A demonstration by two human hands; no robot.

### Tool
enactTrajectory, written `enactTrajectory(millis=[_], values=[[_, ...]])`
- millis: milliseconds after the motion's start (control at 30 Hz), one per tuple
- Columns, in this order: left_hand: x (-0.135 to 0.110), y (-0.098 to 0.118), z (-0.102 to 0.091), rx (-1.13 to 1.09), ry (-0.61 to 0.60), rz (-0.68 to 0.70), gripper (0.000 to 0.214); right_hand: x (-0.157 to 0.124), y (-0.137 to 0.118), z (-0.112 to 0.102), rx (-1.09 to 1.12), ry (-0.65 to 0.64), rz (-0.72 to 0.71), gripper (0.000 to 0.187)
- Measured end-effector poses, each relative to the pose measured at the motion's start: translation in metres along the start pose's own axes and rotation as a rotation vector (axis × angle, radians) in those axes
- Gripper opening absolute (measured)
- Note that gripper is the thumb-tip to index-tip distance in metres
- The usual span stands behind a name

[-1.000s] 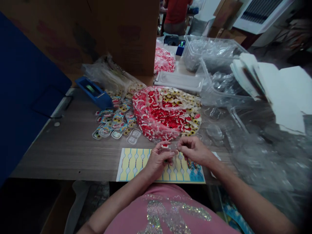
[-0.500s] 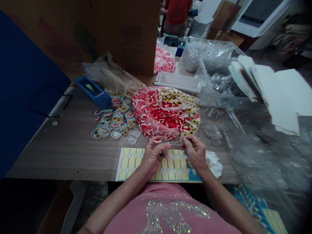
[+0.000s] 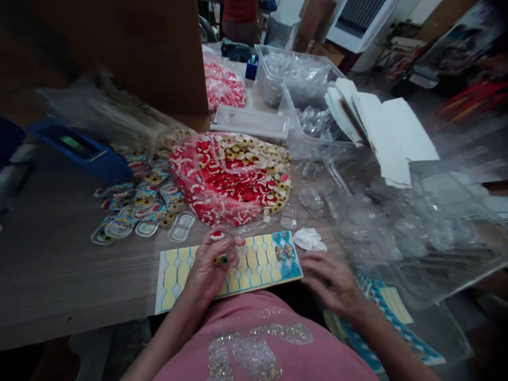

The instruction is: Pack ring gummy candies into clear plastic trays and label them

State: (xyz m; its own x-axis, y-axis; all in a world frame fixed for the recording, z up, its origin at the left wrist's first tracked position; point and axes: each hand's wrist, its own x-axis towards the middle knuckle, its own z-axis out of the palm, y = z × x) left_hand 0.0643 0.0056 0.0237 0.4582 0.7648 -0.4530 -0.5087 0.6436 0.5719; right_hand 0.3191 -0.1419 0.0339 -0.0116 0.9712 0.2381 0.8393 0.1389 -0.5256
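Head view: the left hand (image 3: 210, 264) curls around a red-and-white piece (image 3: 217, 234) and eyeball-like pieces (image 3: 223, 259) above a sticker sheet (image 3: 260, 257), probably to keep small parts together. The right hand (image 3: 333, 280), blurred, hangs loosely open beside it, nothing visibly held. Ahead, a bulging bag (image 3: 230, 182) blocks the surface (image 3: 119, 280) before clear tubs (image 3: 292, 129); filled cases (image 3: 145, 206) lie left.

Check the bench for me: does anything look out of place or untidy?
Two things, mildly. A crumpled white scrap lies just past the right end of the sticker sheet, odd beside its neat rows. Farther back, white cards sit fanned and tilted at the transparent bin, seemingly loosely placed.
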Motion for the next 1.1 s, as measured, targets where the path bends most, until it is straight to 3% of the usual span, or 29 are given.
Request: enactTrajectory(millis=[100,233,400,533,633,767,933,1100], values=[[0.001,-0.002,0.006,0.009,-0.023,-0.012,0.033,-0.006,-0.009,0.022,-0.173,-0.185,-0.144,0.035],[-0.002,-0.003,0.008,-0.008,-0.043,-0.021,0.030,0.009,-0.007,0.050,-0.250,-0.215,-0.192,0.033],[-0.009,0.003,-0.004,-0.170,-0.165,-0.059,0.024,0.047,-0.018,0.068,-0.213,-0.085,-0.258,0.023],[-0.011,0.007,-0.010,-0.225,-0.123,-0.061,0.029,0.075,-0.045,0.062,0.026,0.137,-0.326,0.033],[-0.007,0.007,-0.007,-0.274,-0.067,-0.032,0.039,0.091,-0.066,0.058,0.053,0.111,-0.445,0.043],[0.002,0.008,0.002,-0.334,-0.064,-0.009,0.046,0.106,-0.076,0.064,0.094,0.134,-0.508,0.040],[0.004,0.011,0.007,-0.260,-0.134,-0.052,0.038,0.108,-0.070,0.055,0.234,0.158,-0.415,0.029],[0.010,0.012,0.006,-0.286,-0.199,-0.139,0.040,0.103,-0.076,0.029,0.571,0.368,0.007,0.010]])
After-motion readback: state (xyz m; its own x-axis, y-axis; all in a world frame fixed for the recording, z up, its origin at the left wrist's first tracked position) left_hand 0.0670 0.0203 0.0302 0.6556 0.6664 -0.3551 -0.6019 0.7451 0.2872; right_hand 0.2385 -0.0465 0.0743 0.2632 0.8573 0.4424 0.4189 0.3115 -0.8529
